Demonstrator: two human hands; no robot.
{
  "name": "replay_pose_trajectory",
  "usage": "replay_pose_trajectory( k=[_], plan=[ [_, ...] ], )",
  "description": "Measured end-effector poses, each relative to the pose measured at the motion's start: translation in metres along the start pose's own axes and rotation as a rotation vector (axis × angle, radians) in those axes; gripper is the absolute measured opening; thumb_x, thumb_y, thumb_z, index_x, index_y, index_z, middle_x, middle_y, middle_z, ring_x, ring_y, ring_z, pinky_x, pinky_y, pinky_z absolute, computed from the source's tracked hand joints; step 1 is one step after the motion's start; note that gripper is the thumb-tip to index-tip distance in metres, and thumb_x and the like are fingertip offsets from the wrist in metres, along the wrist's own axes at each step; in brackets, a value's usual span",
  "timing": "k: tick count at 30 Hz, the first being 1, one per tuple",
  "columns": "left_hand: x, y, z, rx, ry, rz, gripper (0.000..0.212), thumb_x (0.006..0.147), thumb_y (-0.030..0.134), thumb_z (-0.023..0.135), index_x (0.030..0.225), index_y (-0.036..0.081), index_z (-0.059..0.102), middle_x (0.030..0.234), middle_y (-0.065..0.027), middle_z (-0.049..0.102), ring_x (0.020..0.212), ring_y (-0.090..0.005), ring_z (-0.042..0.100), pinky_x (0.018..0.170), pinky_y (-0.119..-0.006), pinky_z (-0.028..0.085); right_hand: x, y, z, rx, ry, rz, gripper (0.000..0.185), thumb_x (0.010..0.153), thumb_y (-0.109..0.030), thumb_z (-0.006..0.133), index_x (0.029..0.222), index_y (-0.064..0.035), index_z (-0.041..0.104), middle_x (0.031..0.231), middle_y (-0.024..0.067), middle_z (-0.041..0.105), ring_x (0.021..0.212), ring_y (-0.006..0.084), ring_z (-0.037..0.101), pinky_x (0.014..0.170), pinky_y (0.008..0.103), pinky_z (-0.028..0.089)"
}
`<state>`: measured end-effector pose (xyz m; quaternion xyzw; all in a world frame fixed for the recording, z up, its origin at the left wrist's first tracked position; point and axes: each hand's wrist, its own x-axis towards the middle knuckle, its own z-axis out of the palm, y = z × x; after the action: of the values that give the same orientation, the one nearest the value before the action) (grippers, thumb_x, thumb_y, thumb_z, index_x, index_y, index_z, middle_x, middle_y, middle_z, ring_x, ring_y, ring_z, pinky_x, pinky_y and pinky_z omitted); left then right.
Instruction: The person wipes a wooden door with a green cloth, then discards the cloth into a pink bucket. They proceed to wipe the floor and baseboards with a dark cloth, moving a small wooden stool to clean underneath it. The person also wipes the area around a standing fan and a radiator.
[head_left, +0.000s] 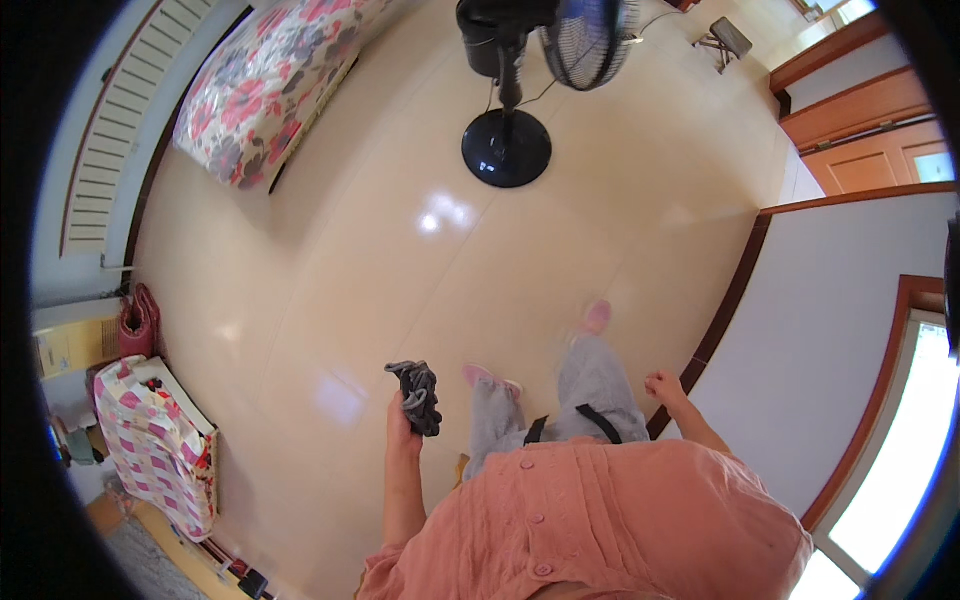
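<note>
My left hand (405, 427) is out to the left of my body, closed around a bunched dark grey cloth item (418, 397) with lighter grey edges. What kind of item it is, I cannot tell. On the other side, my right hand (664, 388) hangs near the white wall with its fingers curled and nothing visible in it. Between the hands are my grey trousers (600, 382) and pink shoes, one foot ahead of the other. Ahead on the tiled floor stands a black pedestal fan (507, 150).
A flower-patterned cover (262, 90) lies over furniture at the upper left. Lower left stands a piece with a checked cloth (150, 450), beside a dark red bag-like item (139, 322). A small folding stool (727, 41) and an orange-brown wooden door (870, 165) are at the upper right.
</note>
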<state>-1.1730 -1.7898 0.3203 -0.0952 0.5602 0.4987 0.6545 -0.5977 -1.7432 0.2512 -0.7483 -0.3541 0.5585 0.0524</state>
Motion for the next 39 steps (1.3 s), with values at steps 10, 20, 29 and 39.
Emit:
replay_pose_trajectory(
  k=[10,20,29,39],
  plan=[
    [0.067,-0.063,0.149,0.136,0.088,0.042,0.033,0.100,0.035,0.043,0.108,0.009,0.062,0.080,-0.0080,0.063,0.063,-0.0203,0.060,0.052,-0.037,0.051,0.024,0.004,-0.172,-0.197,0.079,-0.101,0.025,0.088,-0.019,0.063,0.106,-0.0002,0.064,0.086,0.0081,0.067,0.079,0.0174,0.063,0.073,0.0305,0.050],
    [0.116,-0.084,0.318,0.202,0.131,0.004,0.039,0.098,0.047,0.051,0.108,0.013,0.066,0.077,-0.0028,0.062,0.063,-0.0157,0.059,0.048,-0.034,0.048,0.164,-0.141,-0.375,-0.302,0.208,-0.288,0.033,0.090,-0.023,0.064,0.113,0.0013,0.062,0.096,0.0129,0.069,0.090,0.0225,0.064,0.081,0.0339,0.050],
    [0.247,-0.080,0.481,0.197,0.222,-0.058,0.028,0.093,0.031,0.061,0.101,0.005,0.065,0.076,-0.0079,0.064,0.057,-0.0213,0.061,0.044,-0.037,0.050,0.252,-0.205,-0.491,-0.209,0.109,-0.200,0.027,0.089,-0.017,0.066,0.108,0.0015,0.063,0.095,0.0092,0.068,0.086,0.0194,0.064,0.075,0.0341,0.052],
    [0.329,-0.018,0.712,0.305,0.207,0.054,0.024,0.096,0.021,0.058,0.115,0.007,0.052,0.088,-0.0103,0.064,0.064,-0.0196,0.063,0.045,-0.035,0.052,0.346,-0.220,-0.627,-0.234,-0.044,0.161,0.035,0.086,-0.027,0.067,0.107,0.0006,0.066,0.095,0.0145,0.071,0.092,0.0256,0.067,0.081,0.0375,0.052]
  ],
)
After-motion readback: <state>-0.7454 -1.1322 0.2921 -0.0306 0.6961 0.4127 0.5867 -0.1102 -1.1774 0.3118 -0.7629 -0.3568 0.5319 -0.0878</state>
